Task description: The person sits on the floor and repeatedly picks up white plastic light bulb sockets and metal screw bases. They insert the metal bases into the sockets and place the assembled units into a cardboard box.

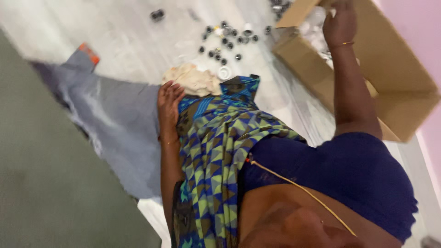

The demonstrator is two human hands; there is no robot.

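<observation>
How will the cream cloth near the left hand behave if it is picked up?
The cream cloth lies crumpled in soft folds, so it will probably hang floppy. It looks thin, so likely light. The left hand rests beside it; it seems unlikely to roll or slip.

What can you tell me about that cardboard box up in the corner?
The cardboard box is plain brown corrugated card, open, with one flap folded outward. It sits on the pale floor at the upper right, beside a pink wall. Blurred, clear-looking things lie inside; what they are cannot be told. The person's right hand reaches into its opening, forearm crossing its near wall. Small dark round parts lie scattered on the floor just left of it.
</observation>
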